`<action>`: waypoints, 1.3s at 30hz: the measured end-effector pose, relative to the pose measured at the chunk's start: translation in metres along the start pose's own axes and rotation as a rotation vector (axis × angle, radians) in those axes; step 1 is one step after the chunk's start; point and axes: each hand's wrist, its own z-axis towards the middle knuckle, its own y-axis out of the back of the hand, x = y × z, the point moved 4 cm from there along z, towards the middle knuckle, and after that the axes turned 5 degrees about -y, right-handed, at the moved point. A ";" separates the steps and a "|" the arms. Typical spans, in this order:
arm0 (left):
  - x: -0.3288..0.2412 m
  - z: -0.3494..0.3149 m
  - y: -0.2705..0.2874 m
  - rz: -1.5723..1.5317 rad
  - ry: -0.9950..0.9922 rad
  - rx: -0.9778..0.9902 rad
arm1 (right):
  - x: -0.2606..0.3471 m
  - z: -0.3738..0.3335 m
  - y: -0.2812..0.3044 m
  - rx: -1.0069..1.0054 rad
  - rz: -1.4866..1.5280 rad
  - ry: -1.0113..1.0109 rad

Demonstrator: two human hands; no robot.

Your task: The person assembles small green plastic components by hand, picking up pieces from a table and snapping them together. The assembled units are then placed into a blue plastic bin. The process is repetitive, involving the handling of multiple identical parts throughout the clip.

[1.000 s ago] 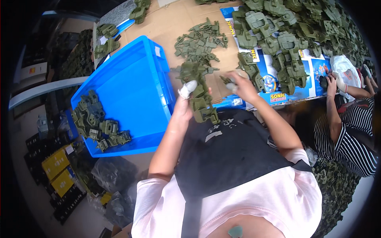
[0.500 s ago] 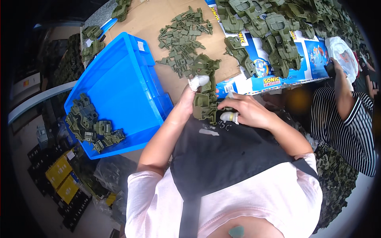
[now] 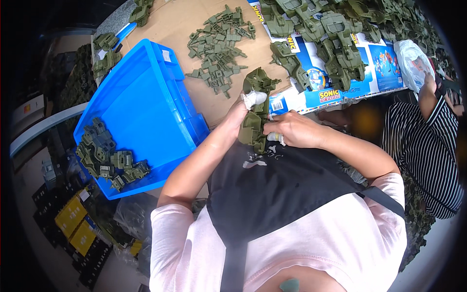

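Brown cardboard covers much of the desk [image 3: 165, 31], with blue printed sheets [image 3: 357, 90] along its near edge toward the right. Large green molded parts [image 3: 335, 29] crowd the far right, while small green pieces [image 3: 219, 48] lie scattered in the middle. A blue bin [image 3: 141, 119] stands by the desk's left edge — more green and grayish parts [image 3: 99, 148] sit in its near left corner.

At the desk's near edge, before a black apron [image 3: 272, 190], is a long green molded part [image 3: 252, 130]. Of the hands, the left hand [image 3: 242, 111] grips its middle, a white-covered digit across it. The right hand [image 3: 294, 130] curls against its near end — whether it pinches anything is hidden.
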 end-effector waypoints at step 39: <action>-0.066 -0.037 -0.003 0.229 -0.981 -0.173 | -0.042 0.007 -0.005 -0.381 1.114 -0.234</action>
